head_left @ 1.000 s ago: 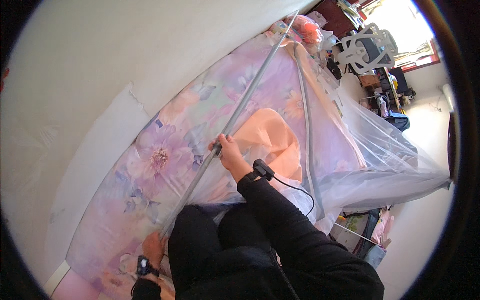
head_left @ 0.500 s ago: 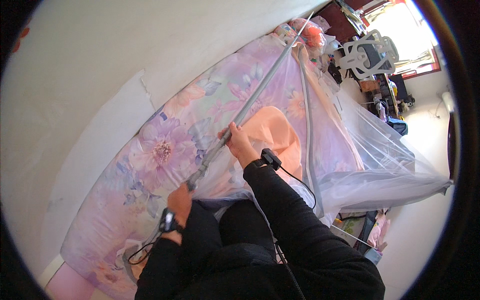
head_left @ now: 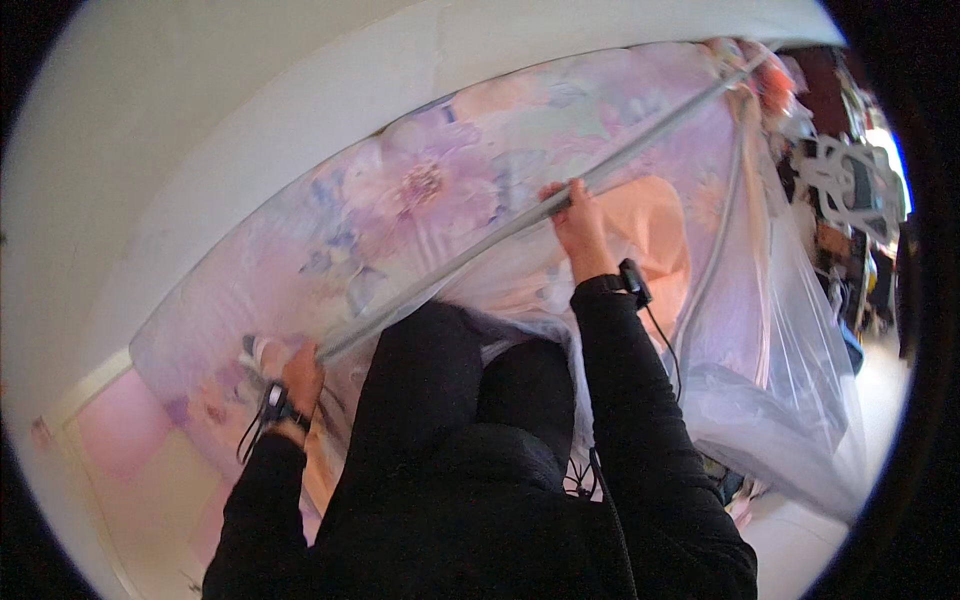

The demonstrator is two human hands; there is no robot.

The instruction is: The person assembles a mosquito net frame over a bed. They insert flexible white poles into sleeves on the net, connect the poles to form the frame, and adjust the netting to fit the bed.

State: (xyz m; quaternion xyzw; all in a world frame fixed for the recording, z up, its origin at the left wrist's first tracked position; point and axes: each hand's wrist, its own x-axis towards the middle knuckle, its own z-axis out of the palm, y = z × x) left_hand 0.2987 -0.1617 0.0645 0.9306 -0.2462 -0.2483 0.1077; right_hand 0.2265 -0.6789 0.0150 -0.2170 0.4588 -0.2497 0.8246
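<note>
A long grey strip (head_left: 440, 268), the edging of a sheer mosquito net (head_left: 800, 370), runs diagonally over the bed from lower left to far right. It looks like a fabric sleeve pulled straight; whether a pole lies inside I cannot tell. My right hand (head_left: 578, 225) is closed round its middle. Near its lower end, my left hand (head_left: 302, 378) grips it, slightly blurred. White netting hangs from the strip across my thighs. Peach fabric (head_left: 645, 230) lies just right of my right hand.
The bed's floral sheet (head_left: 400, 190) spreads beneath, against a pale wall (head_left: 250, 110). Bundled bags (head_left: 775, 85) lie at the bed's far right end. Beyond stands a white-framed chair (head_left: 850, 185). Cables run from both wrist devices.
My left hand has slid down and left along the strip, away from my right hand, so the stretch between them is longer and straighter. The view has turned, shifting the scene rightward.
</note>
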